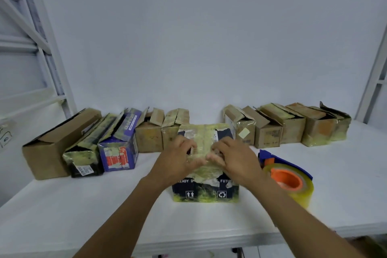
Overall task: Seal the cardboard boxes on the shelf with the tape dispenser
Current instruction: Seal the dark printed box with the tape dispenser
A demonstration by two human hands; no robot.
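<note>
A dark blue cardboard box (206,191) covered in old yellowed tape stands at the front middle of the white shelf (83,205). My left hand (178,158) and my right hand (232,158) both rest on its top, fingers bent and pressing on the taped flaps along the centre seam. The tape dispenser (287,176), blue with an orange core and a roll of clear yellowish tape, lies on the shelf just right of the box, beside my right wrist. Neither hand touches it.
A row of several worn cardboard boxes runs along the back: a long brown box (56,144) and a purple box (119,148) at left, small brown boxes (293,125) with raised flaps at right. White shelf uprights (374,73) stand at both sides.
</note>
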